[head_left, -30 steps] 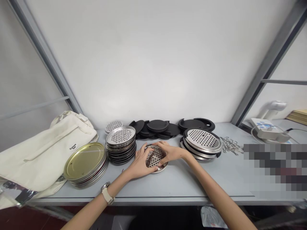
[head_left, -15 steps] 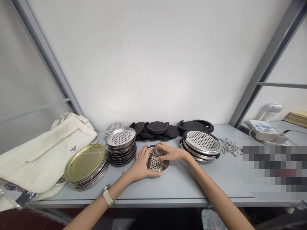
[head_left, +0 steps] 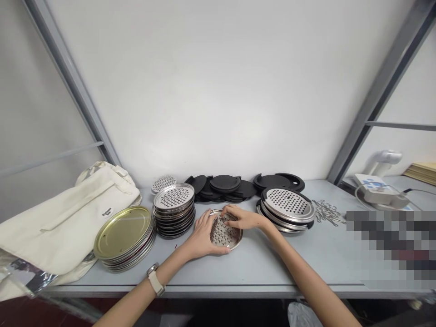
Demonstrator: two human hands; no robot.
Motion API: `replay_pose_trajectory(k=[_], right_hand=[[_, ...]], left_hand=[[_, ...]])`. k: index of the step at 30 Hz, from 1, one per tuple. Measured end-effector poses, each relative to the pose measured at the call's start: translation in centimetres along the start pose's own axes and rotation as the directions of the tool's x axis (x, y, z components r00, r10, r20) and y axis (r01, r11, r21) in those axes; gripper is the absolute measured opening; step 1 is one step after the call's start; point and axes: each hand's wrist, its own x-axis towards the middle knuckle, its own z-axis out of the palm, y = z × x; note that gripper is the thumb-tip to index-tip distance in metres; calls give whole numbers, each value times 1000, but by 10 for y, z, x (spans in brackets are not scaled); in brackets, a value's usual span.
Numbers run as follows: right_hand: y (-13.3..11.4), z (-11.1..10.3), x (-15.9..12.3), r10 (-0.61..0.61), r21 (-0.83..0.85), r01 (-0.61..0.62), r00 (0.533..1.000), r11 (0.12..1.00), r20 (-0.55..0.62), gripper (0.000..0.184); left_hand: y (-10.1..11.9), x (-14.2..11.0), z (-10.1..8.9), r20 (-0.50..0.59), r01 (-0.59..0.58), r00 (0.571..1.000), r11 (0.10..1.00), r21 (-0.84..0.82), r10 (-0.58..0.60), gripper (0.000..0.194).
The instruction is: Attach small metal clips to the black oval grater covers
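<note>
Left hand (head_left: 201, 238) spread, grip around perforated disc (head_left: 225, 235); right hand (head_left: 244, 219) half-curled above, hold unclear.

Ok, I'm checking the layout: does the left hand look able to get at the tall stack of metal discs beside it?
Likely yes: the left hand is just right of the tall stack, with nothing visible between them. It would first have to leave the perforated disc it holds.

Left hand (head_left: 201, 237) spread at lower centre, thumb (head_left: 220, 250) outstretched, right hand (head_left: 245, 219) beside it, fingers (head_left: 232, 210) bent, forearms (head_left: 308, 284) slanting inward
</note>
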Motion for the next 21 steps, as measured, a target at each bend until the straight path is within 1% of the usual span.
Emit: replay_pose_trajectory(k=[4,7,9,11,13,15,16,18,21], right_hand=[[0,1,1,6,-5,-6,1000,1000,-20,26],[2,3,2,-8,-5,7,999,1000,-53,23],[5,4,3,-13,-6,12,996,1000,-87,19],[6,5,5,-2,-11,0,992,1000,-126,13],[7,5,6,27,-19,-30,985,999,-172,9],[7,6,8,64,-28,-72,973,997,-223,13],[7,6,8,80,-32,-91,967,995,-243,15],[7,5,8,101,-42,-117,957,992,-271,19],[7,6,9,113,-60,-136,948,989,-298,24]], left_hand=[[-3,0,1,-14,-17,1000,1000,-9,16,114],[-4,-1,2,-40,-39,998,999,-35,38,115],[-3,-1,0,-53,-33,998,997,-68,30,113],[1,-2,-4,-87,-29,996,993,-115,19,100],[6,-2,-10,-165,-52,986,988,-146,28,74],[12,-3,-16,-245,-105,967,986,-130,71,46],[15,-4,-18,-270,-136,957,985,-108,103,36],[23,-6,-23,-299,-196,939,979,-60,170,25],[35,-12,-33,-339,-251,909,968,20,243,25]])
